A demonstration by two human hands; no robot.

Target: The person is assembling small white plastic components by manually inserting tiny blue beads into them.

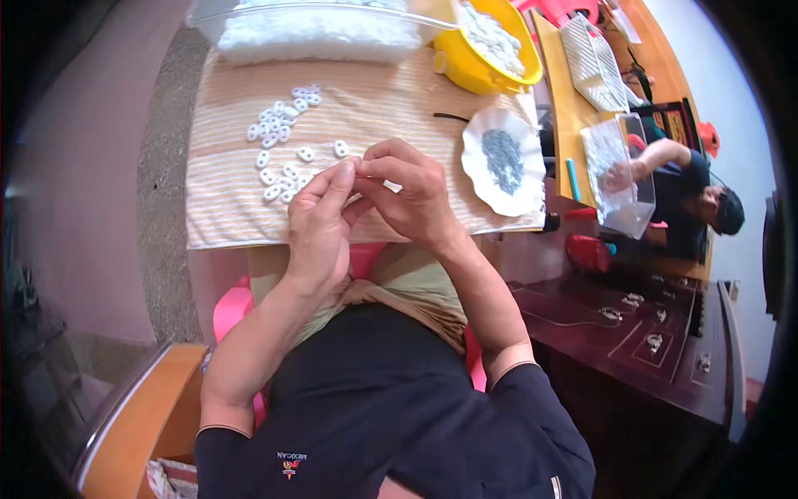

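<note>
My left hand (320, 206) and my right hand (409, 190) meet over the near part of a striped cloth (229, 195), fingertips pinched together. Whatever lies between the fingertips is too small or too covered to make out. Just beyond and left of the fingers, several small white oval pieces (288, 181) with two dark holes each lie loosely grouped. Another cluster of white oval pieces (270, 125) is farther off, and a single white piece (341, 148) rests close to the fingertips. To the right of my right hand stands a white scalloped dish (474, 158) holding many tiny grey bits.
A transparent bin (431, 17) full of white pieces stands at the far edge, beside a yellow basket (474, 79) of white pieces. A thin black stick (450, 116) lies near the dish. At right, another person (690, 187) reaches into a transparent box (640, 204) on a wooden table.
</note>
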